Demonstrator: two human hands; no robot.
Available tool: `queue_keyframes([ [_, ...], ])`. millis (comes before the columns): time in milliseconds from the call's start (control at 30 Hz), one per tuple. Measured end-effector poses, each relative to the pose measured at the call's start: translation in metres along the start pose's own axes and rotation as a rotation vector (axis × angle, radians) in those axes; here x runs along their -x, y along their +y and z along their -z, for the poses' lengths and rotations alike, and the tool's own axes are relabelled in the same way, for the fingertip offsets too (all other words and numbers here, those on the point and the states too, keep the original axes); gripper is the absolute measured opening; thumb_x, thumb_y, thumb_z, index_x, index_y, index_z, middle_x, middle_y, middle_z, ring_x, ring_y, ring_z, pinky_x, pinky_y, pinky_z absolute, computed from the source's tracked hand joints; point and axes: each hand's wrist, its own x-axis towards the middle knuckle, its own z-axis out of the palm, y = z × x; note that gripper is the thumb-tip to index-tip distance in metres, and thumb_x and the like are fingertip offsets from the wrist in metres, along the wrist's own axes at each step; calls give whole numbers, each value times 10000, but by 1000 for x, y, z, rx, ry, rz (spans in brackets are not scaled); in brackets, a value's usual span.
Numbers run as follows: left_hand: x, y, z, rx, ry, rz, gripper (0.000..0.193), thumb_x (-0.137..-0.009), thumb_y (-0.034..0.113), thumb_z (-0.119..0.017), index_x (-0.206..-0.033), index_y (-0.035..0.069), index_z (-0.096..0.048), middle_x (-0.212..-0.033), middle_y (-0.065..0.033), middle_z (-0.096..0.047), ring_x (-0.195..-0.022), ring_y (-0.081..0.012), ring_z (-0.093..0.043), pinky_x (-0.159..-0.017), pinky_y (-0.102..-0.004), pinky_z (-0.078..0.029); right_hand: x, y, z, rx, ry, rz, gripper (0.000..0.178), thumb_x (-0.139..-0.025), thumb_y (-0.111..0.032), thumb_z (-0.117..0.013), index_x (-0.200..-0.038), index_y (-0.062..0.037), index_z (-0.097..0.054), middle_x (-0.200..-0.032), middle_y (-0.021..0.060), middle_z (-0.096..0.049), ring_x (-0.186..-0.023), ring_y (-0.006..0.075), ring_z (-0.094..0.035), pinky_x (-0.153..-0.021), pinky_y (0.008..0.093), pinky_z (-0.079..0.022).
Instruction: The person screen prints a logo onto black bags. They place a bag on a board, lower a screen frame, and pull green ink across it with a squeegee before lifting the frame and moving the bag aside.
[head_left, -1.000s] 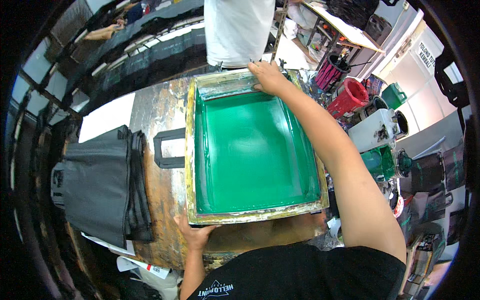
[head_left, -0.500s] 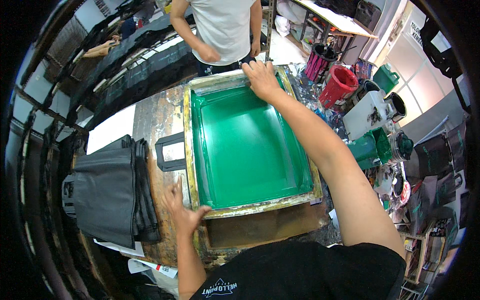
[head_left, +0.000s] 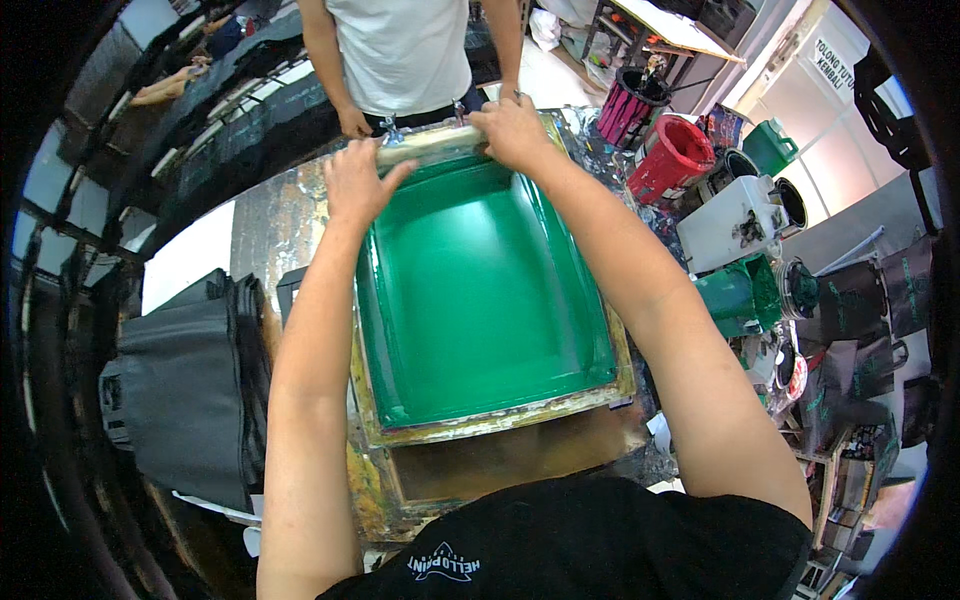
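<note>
A wooden screen-printing frame (head_left: 500,412), its mesh (head_left: 480,300) coated in wet green ink, lies flat in front of me. Across its far end stands a pale-handled squeegee (head_left: 435,148). My right hand (head_left: 515,132) is closed over the squeegee's right end, knuckles up. At the left end, my left hand (head_left: 360,182) has its fingers over the handle and its thumb along the near side. Both forearms reach over the sides of the frame. Hand and handle hide part of the blade.
Black fabric bags (head_left: 185,390) are stacked at the left. Another person (head_left: 405,60) stands beyond the table, near the metal clamps (head_left: 392,130). Along the right are a red bucket (head_left: 672,158), a white jerrycan (head_left: 730,225) and a green ink container (head_left: 738,297).
My left hand has moved from the frame's near left corner to the squeegee's left end. My right hand stays on the squeegee. The other person's hand has dropped toward the table.
</note>
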Motion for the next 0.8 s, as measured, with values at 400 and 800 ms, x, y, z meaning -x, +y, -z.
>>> queue_keyframes([
  [400,16,-7,-20,5,168,-133,674,-833,677,-714,-844,6,-663,-870,-164,-696,-819,-378,-698,-749,-490,-547,16,1,-3,-140,-129,-33,404,-815,-222,-802,-1211,-230,-723,-1025,66,-776,-1036,300,-733,-973,554,-448],
  [800,111,31,36,-54,113,-126,636,-806,661,-751,-782,39,-619,-774,-125,-650,-725,-339,-678,-671,-443,-544,109,-42,44,-185,-166,-13,291,-834,-179,-750,-1123,-187,-715,-1021,81,-745,-1030,305,-719,-895,570,-447],
])
